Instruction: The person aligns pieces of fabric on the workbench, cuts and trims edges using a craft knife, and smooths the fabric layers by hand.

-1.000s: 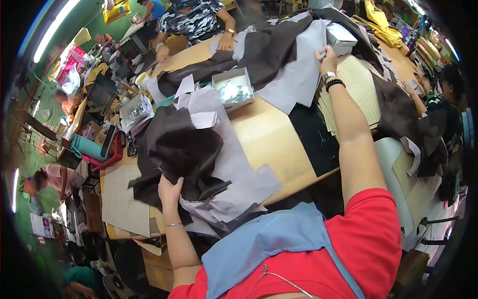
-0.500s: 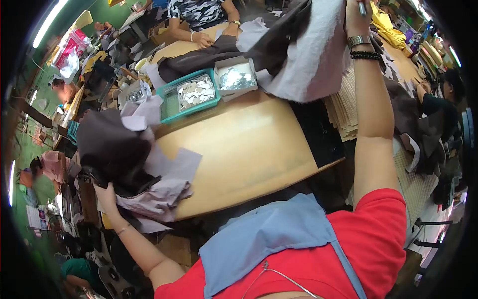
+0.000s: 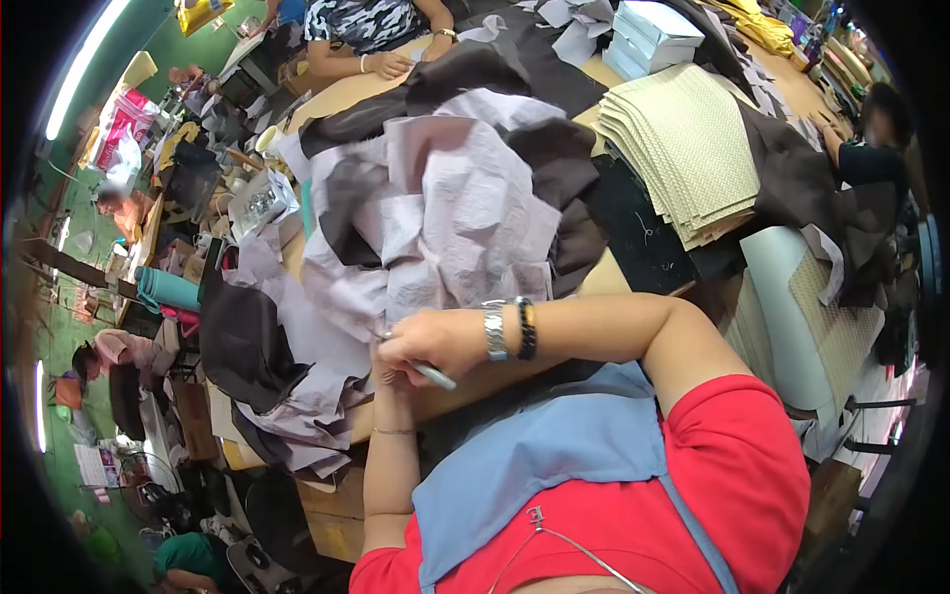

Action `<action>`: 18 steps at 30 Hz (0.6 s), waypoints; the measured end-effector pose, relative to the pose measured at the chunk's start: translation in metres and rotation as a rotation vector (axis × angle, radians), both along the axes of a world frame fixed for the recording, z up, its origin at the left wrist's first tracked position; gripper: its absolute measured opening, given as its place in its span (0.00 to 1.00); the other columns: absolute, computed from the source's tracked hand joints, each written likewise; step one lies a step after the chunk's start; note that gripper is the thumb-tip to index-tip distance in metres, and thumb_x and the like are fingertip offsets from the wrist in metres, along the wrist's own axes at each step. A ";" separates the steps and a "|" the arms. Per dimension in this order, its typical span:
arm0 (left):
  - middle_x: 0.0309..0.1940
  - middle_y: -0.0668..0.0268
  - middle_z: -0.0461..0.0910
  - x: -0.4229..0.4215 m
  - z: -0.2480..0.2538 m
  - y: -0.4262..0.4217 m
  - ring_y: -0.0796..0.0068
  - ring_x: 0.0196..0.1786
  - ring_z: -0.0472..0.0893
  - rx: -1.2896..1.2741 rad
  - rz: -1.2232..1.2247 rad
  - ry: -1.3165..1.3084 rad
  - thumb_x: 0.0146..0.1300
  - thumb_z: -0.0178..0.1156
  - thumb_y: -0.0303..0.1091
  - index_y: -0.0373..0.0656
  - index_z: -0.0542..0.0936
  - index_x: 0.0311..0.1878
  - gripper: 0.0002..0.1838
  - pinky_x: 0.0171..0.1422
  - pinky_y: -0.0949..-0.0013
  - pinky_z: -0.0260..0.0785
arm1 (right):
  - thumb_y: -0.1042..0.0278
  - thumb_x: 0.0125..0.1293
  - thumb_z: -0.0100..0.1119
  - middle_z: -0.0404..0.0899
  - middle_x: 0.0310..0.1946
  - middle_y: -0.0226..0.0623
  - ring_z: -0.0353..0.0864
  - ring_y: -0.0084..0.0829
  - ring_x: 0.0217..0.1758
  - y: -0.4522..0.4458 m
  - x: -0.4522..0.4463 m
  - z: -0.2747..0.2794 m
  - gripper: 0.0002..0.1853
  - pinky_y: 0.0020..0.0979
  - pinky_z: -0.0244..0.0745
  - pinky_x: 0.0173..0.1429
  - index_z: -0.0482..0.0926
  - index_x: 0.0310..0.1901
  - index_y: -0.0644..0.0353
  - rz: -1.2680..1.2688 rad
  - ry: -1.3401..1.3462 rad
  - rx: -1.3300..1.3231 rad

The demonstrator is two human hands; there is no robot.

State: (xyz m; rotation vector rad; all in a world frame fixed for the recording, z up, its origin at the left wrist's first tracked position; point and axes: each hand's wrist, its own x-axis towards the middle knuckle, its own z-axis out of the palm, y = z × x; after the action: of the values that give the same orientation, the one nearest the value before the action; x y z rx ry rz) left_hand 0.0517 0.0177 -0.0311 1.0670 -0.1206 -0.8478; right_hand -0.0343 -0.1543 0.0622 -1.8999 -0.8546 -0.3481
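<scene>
Head view: beyond your hands and to their left, an open carton [image 3: 259, 205] holds small shiny pieces, too small to make out singly. Further off past it sits a cream cup [image 3: 270, 139], whose inside you cannot see from here. Well beyond your right hand and to its right, pale boxes [image 3: 648, 42] are stacked; their contents are hidden.

Your right forearm reaches across in front of your apron [image 3: 554, 445], elbow bent outward, with the right hand [image 3: 430, 342] over to your left. Its fingers are curled tight around a slim silvery tool [image 3: 435, 375], which sticks out under the fist on the side nearest you. Your left forearm runs forward from your body, and the left hand [image 3: 384, 368] meets the right at its near left side, mostly covered by it; whether the left fingers are closed on anything, you cannot tell.

The pale-backed cloth [image 3: 465, 213] lies heaped in folds just beyond both hands, its near edge at your fingers. More dark cloth [image 3: 247, 342] is bunched to the left of your hands. To the right of the heap, beyond your right forearm, are a black sheet [image 3: 643, 228] and a fanned stack of cream textured sheets [image 3: 683, 148].
</scene>
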 end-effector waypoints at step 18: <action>0.46 0.56 0.82 0.209 0.233 0.235 0.63 0.47 0.82 0.887 0.834 -1.181 0.63 0.59 0.34 0.31 0.78 0.52 0.18 0.50 0.62 0.72 | 0.62 0.64 0.68 0.84 0.48 0.43 0.84 0.36 0.51 -0.205 -0.093 -0.081 0.18 0.33 0.77 0.55 0.80 0.51 0.63 -1.237 0.173 0.094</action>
State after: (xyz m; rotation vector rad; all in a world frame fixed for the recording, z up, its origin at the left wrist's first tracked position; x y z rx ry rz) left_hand 0.2607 0.2532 0.2020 2.1288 -0.2640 0.6532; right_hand -0.1271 -0.3588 -0.0190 -2.1162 0.5470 -0.9032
